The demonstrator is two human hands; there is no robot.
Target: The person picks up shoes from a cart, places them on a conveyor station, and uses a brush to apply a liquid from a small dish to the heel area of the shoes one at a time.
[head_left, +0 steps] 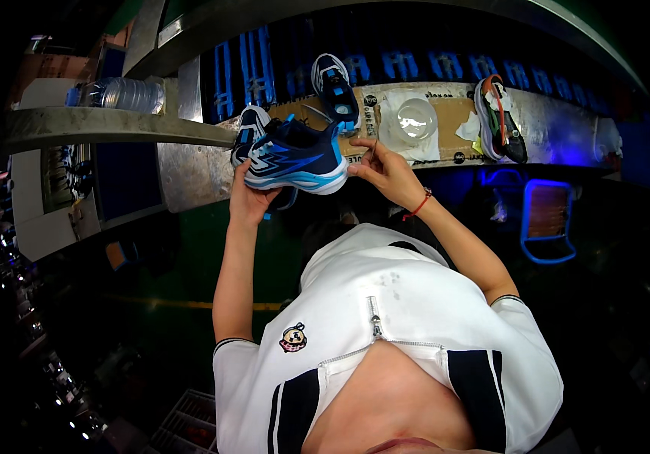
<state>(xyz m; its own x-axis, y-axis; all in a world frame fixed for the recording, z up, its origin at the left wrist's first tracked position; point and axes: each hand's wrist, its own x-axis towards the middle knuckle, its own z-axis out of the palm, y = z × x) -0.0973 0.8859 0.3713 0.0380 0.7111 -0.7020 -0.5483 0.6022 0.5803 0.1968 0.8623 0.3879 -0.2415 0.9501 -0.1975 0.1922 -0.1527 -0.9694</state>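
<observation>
A navy and blue sneaker (294,155) with a white and light-blue sole is held up sideways at the bench's front edge, its heel to the right. My left hand (250,198) grips it around the toe end from below. At the heel is my right hand (389,175), its thumb and forefinger bent toward each other; a thin dark thing seems to lie between them, too small to name. Behind the held sneaker, a similar shoe (249,121) is partly hidden. Another blue and white sneaker (334,87) lies farther back on the bench.
A translucent white bowl (416,119) stands on cardboard (453,113) on the bench. Right of it lies a dark shoe (500,121) with an orange lace. A metal bar (113,125) crosses at left, near a large plastic bottle (132,94). A blue-framed stool (548,219) stands below right.
</observation>
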